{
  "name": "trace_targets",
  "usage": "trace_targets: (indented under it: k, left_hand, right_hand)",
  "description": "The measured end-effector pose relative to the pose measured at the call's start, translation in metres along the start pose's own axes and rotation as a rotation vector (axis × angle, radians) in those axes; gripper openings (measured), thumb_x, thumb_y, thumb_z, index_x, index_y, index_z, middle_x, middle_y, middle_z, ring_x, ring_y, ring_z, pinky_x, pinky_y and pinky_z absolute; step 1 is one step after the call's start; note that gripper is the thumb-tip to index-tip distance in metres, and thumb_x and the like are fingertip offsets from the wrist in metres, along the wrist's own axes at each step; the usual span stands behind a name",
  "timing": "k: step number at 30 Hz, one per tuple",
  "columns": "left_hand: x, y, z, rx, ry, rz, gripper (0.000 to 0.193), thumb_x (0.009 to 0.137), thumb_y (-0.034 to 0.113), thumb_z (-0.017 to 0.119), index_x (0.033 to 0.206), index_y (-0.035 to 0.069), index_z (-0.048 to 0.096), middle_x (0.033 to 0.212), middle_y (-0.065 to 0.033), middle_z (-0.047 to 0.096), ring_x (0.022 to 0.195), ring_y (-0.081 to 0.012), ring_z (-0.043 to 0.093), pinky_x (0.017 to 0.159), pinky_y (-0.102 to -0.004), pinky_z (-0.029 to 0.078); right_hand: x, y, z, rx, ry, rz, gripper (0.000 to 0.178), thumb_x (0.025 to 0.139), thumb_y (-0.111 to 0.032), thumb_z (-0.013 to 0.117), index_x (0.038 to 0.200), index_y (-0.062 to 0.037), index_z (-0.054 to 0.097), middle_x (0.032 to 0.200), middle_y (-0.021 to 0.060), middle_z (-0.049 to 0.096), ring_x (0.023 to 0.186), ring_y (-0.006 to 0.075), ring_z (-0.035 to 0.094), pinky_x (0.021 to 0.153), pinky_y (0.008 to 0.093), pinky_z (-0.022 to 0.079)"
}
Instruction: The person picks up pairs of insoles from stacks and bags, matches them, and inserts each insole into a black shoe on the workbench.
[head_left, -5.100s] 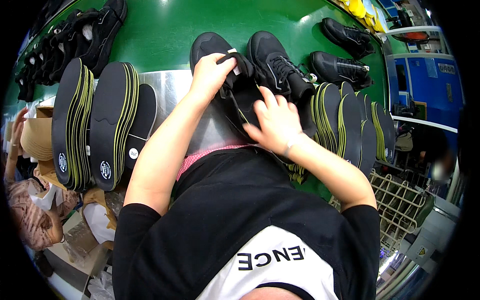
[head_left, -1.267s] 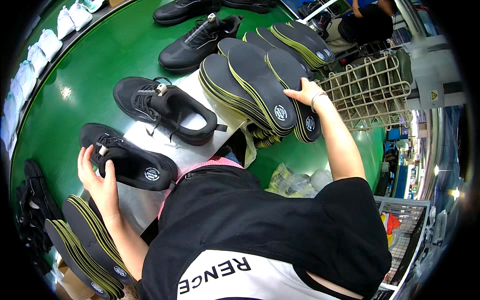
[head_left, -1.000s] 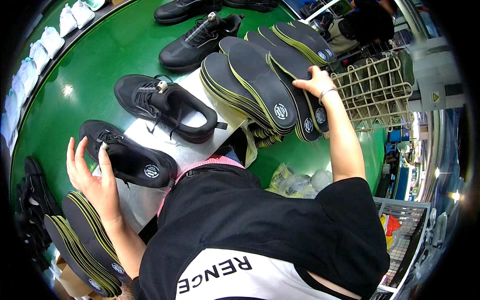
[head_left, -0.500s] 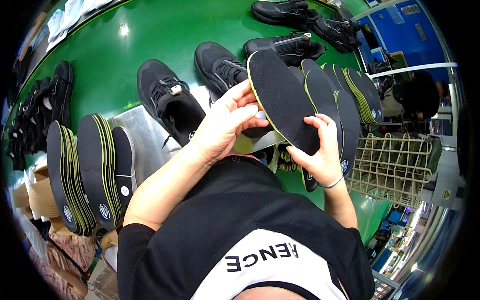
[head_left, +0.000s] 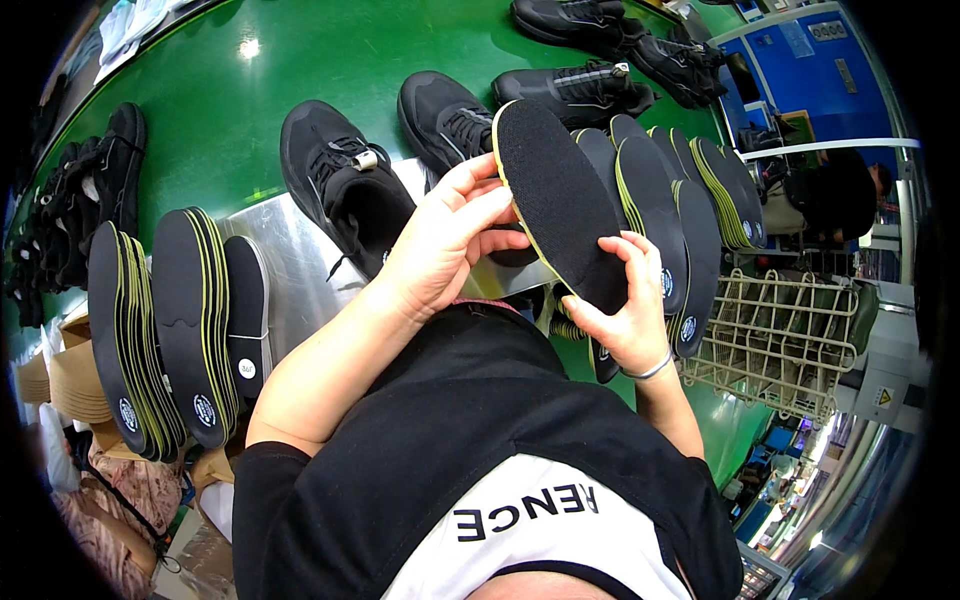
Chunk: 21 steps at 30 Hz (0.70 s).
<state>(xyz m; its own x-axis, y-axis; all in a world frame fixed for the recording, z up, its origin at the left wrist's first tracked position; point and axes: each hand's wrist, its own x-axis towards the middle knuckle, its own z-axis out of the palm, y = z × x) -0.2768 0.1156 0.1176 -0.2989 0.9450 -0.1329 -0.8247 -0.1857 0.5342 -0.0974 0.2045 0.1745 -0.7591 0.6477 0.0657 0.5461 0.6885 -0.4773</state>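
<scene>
Between my hands is a black insole (head_left: 556, 190) with a yellow-green edge, raised and tilted above the metal plate. My left hand (head_left: 450, 235) pinches its left edge near the middle. At the lower end, my right hand (head_left: 628, 305) grips it between thumb and fingers. Just beyond my left hand, a black shoe (head_left: 345, 185) points away from me with its opening toward me. A second black shoe (head_left: 440, 120) stands to its right, partly hidden by my hand and the insole. Stacked insoles (head_left: 650, 195) lie right behind my right hand.
More insole stacks (head_left: 188, 320) stand at the left, beside a bare metal plate (head_left: 300, 255). Black shoes (head_left: 575, 90) lie at the far right of the green table (head_left: 235, 90), others (head_left: 120, 175) far left. A wire rack (head_left: 765, 330) stands at right; cardboard (head_left: 75, 380) lies lower left.
Both hands still hold the insole, which has turned slightly. My right hand has shifted slightly left and down along its lower end. The view has shifted a little.
</scene>
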Motion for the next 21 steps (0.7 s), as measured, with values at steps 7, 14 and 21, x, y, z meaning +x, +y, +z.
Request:
trace_targets:
  k: [7, 14, 21]
  left_hand:
    - [-0.002, -0.005, 0.003, 0.059, -0.077, 0.031, 0.05, 0.075, 0.018, 0.062, 0.117, 0.003, 0.039, 0.102, -0.0059, 0.052, 0.096, -0.0153, 0.051, 0.082, -0.0278, 0.041]
    - [0.01, -0.032, 0.01, -0.055, 0.189, 0.074, 0.022, 0.073, 0.003, 0.064, 0.092, 0.006, 0.054, 0.082, -0.0007, 0.057, 0.077, -0.0107, 0.055, 0.068, -0.0241, 0.045]
    - [0.02, -0.033, 0.012, 0.28, 0.101, 0.064, 0.07, 0.061, 0.031, 0.076, 0.112, 0.004, 0.036, 0.102, -0.0064, 0.047, 0.096, -0.0166, 0.046, 0.083, -0.0291, 0.039]
  right_hand:
    - [-0.004, 0.002, 0.003, 0.22, -0.066, 0.056, 0.048, 0.057, -0.022, 0.071, 0.098, -0.0046, 0.052, 0.106, 0.0183, 0.041, 0.102, 0.03, 0.042, 0.087, 0.0352, 0.034]
    - [-0.007, 0.004, 0.035, 0.466, -0.164, 0.098, 0.025, 0.066, -0.019, 0.065, 0.084, -0.003, 0.059, 0.098, 0.0148, 0.045, 0.094, 0.0259, 0.045, 0.084, 0.0318, 0.036]
    - [0.003, 0.021, 0.02, 0.242, -0.14, -0.006, 0.038, 0.069, -0.026, 0.065, 0.093, -0.0003, 0.051, 0.091, 0.0147, 0.051, 0.09, 0.0297, 0.05, 0.079, 0.0347, 0.039]
